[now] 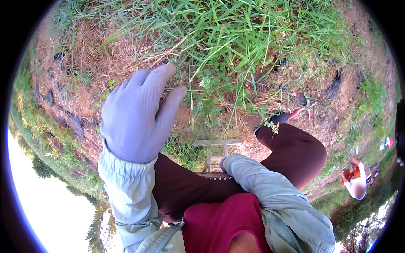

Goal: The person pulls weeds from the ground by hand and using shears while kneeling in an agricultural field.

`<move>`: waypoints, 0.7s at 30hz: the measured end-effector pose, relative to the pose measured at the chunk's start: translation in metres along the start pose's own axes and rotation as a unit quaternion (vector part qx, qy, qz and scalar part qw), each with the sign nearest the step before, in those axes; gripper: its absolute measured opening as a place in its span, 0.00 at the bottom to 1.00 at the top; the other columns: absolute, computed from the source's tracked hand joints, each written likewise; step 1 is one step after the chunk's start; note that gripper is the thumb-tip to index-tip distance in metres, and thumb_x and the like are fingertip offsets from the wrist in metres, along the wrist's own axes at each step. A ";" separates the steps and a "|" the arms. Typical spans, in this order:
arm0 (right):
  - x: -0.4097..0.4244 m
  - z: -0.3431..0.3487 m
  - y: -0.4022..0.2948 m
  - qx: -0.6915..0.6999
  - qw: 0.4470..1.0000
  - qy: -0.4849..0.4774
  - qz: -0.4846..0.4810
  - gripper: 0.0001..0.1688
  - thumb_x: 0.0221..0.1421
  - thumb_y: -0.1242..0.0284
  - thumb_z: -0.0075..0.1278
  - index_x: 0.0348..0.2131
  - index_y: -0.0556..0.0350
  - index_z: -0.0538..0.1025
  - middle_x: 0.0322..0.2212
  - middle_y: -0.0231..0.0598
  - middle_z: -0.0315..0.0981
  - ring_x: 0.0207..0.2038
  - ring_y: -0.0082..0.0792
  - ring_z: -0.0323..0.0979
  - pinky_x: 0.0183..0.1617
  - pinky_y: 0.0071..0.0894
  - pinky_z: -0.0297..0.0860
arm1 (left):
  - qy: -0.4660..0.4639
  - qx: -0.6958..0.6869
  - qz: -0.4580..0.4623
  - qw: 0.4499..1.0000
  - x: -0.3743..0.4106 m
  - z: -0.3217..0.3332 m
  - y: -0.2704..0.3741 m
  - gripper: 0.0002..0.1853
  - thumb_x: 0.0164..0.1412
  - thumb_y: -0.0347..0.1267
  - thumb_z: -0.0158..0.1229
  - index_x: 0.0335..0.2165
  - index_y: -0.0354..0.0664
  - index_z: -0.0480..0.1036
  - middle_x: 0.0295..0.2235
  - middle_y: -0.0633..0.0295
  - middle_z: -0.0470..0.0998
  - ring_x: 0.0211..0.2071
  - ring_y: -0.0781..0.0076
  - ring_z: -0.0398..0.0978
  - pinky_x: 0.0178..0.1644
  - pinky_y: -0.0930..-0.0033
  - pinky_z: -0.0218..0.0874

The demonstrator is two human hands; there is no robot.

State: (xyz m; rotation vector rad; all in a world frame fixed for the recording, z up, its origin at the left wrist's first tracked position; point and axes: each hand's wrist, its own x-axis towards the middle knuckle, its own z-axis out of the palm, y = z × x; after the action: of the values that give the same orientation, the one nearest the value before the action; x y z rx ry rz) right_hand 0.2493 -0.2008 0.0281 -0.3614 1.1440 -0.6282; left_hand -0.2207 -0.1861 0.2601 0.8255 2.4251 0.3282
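Observation:
My left hand, in a pale grey-violet knit glove, is raised over dry soil and straw at the left, palm down. Its thumb and forefinger stand apart, and nothing shows between them; the palm is hidden. Only a small gloved part of my right hand shows past the sleeve cuff, beside a low wooden stool or frame between my legs. Whether it holds anything cannot be seen. Ahead of both hands grows long green grass. A thin weed stem with small pale leaves reaches over my bent knee's side.
By my dark shoe at the right lies a red-and-pale object, perhaps a hand tool. Black plastic scraps stick out of the soil. Farther off at the right, another person sits or crouches low.

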 end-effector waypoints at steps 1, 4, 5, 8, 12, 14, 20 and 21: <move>-0.003 0.002 -0.008 0.000 1.000 -0.005 0.001 0.21 0.49 0.61 0.44 0.39 0.54 0.75 0.36 0.44 0.74 0.41 0.42 0.72 0.44 0.41 0.68 | -0.011 -0.005 0.003 1.000 0.005 0.001 -0.006 0.15 0.51 0.32 0.57 0.39 0.39 0.71 0.31 0.54 0.74 0.30 0.61 0.74 0.34 0.69 0.64; -0.017 0.007 -0.026 -0.006 1.000 -0.012 0.002 0.21 0.50 0.61 0.44 0.39 0.54 0.75 0.36 0.44 0.74 0.41 0.42 0.72 0.44 0.40 0.68 | 0.012 -0.028 0.001 1.000 0.013 0.007 -0.027 0.14 0.50 0.35 0.57 0.36 0.41 0.71 0.26 0.55 0.73 0.25 0.58 0.73 0.28 0.64 0.63; -0.022 0.009 -0.034 -0.010 1.000 -0.015 0.003 0.21 0.50 0.61 0.44 0.39 0.54 0.75 0.36 0.44 0.74 0.41 0.42 0.72 0.44 0.40 0.68 | 0.030 -0.032 0.004 0.999 0.013 0.006 -0.033 0.13 0.50 0.36 0.57 0.34 0.41 0.71 0.24 0.55 0.73 0.23 0.56 0.73 0.26 0.62 0.62; -0.043 0.015 -0.045 -0.002 1.000 -0.014 0.026 0.21 0.50 0.62 0.44 0.39 0.54 0.75 0.36 0.44 0.74 0.41 0.41 0.72 0.44 0.40 0.68 | 0.015 -0.073 -0.002 0.997 0.021 0.010 -0.041 0.14 0.50 0.38 0.56 0.34 0.43 0.71 0.25 0.55 0.73 0.24 0.56 0.73 0.27 0.61 0.63; -0.067 0.009 -0.058 -0.022 0.998 -0.009 0.051 0.20 0.50 0.62 0.44 0.39 0.54 0.75 0.36 0.44 0.74 0.42 0.41 0.72 0.44 0.40 0.68 | 0.014 -0.081 -0.007 0.997 0.014 0.014 -0.058 0.14 0.50 0.41 0.55 0.33 0.44 0.71 0.24 0.57 0.73 0.24 0.57 0.73 0.27 0.60 0.63; -0.082 0.003 -0.062 -0.030 0.997 0.001 0.072 0.20 0.50 0.62 0.44 0.39 0.54 0.75 0.36 0.44 0.74 0.42 0.41 0.72 0.44 0.40 0.68 | -0.025 -0.108 -0.018 0.994 0.014 0.011 -0.068 0.17 0.52 0.42 0.54 0.39 0.44 0.71 0.32 0.56 0.75 0.26 0.61 0.74 0.32 0.65 0.64; -0.180 -0.072 -0.106 -0.005 0.974 0.006 0.225 0.16 0.49 0.68 0.46 0.37 0.53 0.77 0.36 0.42 0.75 0.40 0.41 0.74 0.42 0.39 0.70 | -0.010 -0.196 -0.095 0.976 0.009 0.019 -0.092 0.18 0.52 0.44 0.54 0.38 0.46 0.71 0.31 0.56 0.75 0.27 0.62 0.74 0.33 0.64 0.65; -0.187 -0.075 -0.110 -0.010 0.975 -0.012 0.221 0.15 0.48 0.68 0.47 0.36 0.53 0.77 0.36 0.42 0.75 0.40 0.40 0.74 0.41 0.39 0.70 | -0.026 -0.207 -0.111 0.972 0.007 0.020 -0.095 0.18 0.52 0.44 0.54 0.39 0.46 0.71 0.31 0.56 0.75 0.28 0.62 0.74 0.33 0.64 0.65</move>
State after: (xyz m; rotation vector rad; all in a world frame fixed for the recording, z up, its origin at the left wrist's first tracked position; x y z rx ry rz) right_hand 0.0991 -0.1651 0.1980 -0.1215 1.1606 -0.2203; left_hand -0.2601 -0.2551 0.2034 0.3703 2.2565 0.6856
